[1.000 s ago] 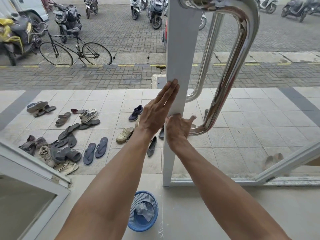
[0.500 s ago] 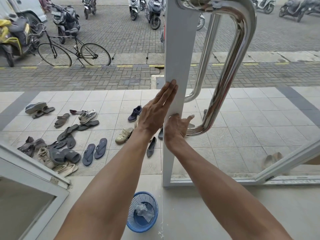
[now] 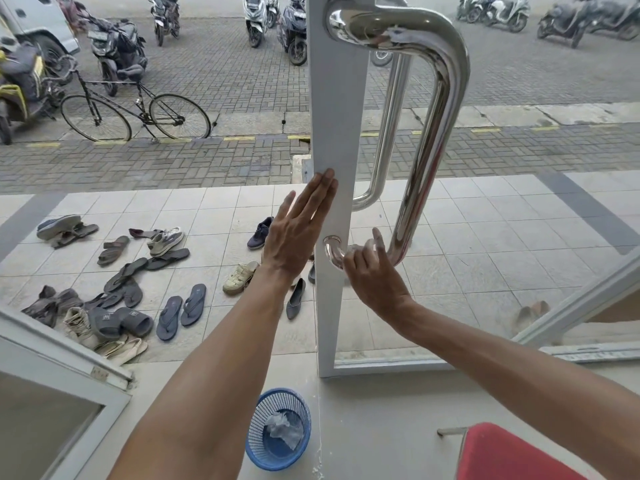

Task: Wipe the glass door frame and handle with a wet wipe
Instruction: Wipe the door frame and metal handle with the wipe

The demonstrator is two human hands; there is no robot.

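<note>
The white door frame (image 3: 337, 116) stands upright in the middle, with glass to its right. A curved chrome handle (image 3: 446, 98) is fixed to it top and bottom. My left hand (image 3: 298, 230) lies flat against the frame's left edge, fingers straight and holding nothing. My right hand (image 3: 374, 275) curls around the handle's lower bend, close to where it joins the frame. A bit of whitish wet wipe (image 3: 360, 250) shows between its fingers and the chrome; most of the wipe is hidden.
A blue mesh basket (image 3: 256, 441) with crumpled used wipes (image 3: 285, 433) sits on the floor below the frame. Several shoes and sandals (image 3: 117, 289) lie scattered on the tiles outside. A red seat (image 3: 512, 455) is at bottom right, another door frame (image 3: 62, 355) at lower left.
My right hand has shifted from the handle's base at the frame a little right onto the lower bend. My left hand stays flat on the frame.
</note>
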